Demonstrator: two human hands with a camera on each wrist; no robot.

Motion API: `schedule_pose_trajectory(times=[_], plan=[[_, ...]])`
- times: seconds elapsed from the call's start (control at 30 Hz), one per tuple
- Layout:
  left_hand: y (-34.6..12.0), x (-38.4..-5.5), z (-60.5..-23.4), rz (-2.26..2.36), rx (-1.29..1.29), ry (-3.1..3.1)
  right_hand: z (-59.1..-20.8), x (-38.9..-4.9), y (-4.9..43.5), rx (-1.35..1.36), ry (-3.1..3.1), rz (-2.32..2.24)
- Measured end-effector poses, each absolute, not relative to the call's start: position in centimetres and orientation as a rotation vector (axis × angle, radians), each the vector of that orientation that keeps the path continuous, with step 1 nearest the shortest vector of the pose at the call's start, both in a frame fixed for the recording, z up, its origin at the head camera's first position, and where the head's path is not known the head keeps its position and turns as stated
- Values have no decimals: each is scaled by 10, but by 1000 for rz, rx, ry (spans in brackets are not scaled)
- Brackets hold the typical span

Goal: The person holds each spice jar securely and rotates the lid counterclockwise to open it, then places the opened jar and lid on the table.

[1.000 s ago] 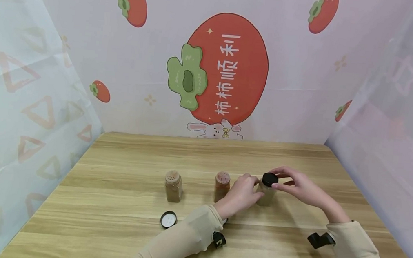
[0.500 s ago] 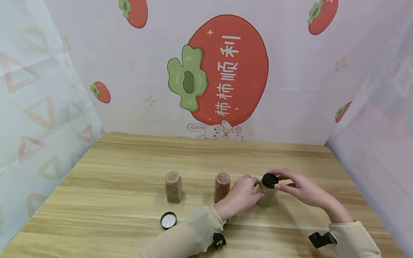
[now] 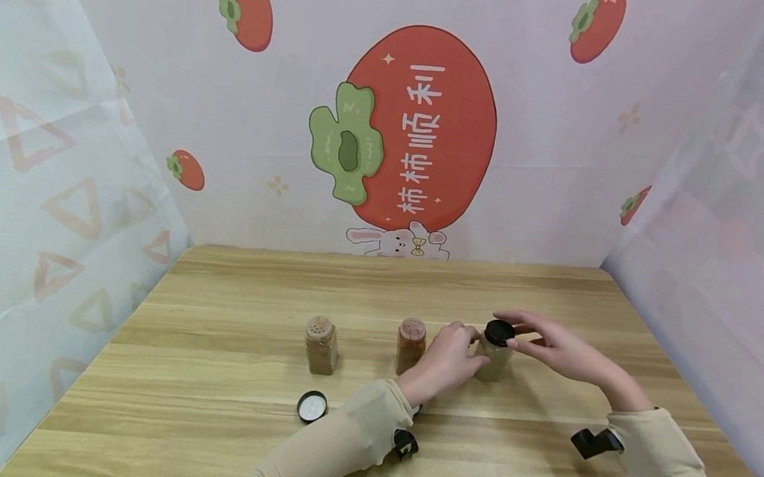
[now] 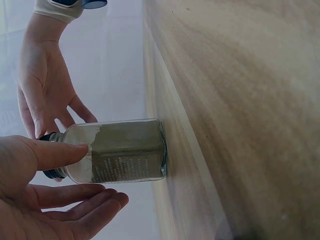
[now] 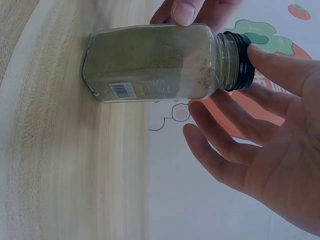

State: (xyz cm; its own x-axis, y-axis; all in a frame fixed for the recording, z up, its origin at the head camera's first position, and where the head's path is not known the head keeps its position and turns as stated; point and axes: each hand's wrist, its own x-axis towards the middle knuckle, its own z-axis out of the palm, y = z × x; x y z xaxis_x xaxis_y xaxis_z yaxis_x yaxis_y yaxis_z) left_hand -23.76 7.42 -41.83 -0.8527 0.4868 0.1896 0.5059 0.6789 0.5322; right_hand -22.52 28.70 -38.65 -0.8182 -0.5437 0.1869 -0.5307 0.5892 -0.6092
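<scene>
A clear glass spice jar (image 5: pixel 150 62) of greenish-brown powder stands upright on the table at the right of the head view. My left hand (image 3: pixel 448 358) grips its side, thumb in front and fingers behind. With thumb and fingers my right hand (image 3: pixel 559 349) pinches the black screw cap (image 5: pixel 245 61) at its mouth. Some bare thread shows below the cap in the right wrist view. Left of my left hand stands an uncapped jar of reddish spice (image 3: pixel 409 347), partly behind that hand. Farther left is another uncapped jar of brown powder (image 3: pixel 322 347), its sifter top showing.
A black cap (image 3: pixel 312 407) lies with its white inside up, in front of the leftmost jar. Another cap (image 3: pixel 417 410) is mostly hidden beneath my left forearm. A printed cloth wall (image 3: pixel 284 109) closes off the wooden table's (image 3: pixel 249 280) back.
My right fingers have shifted slightly around the black cap. The left hand and all the jars stay where they were.
</scene>
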Motion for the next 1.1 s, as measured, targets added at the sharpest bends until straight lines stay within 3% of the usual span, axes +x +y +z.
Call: schedule_pose_trajectory(times=[0.53,1.1], plan=[[74,-236,-417,-942,-834,-2854,-395,-225,277,-709,2908,-1161],[73,-234,-416,-931,-833,-2854,-395,-223,272,-699,2909,-1187]])
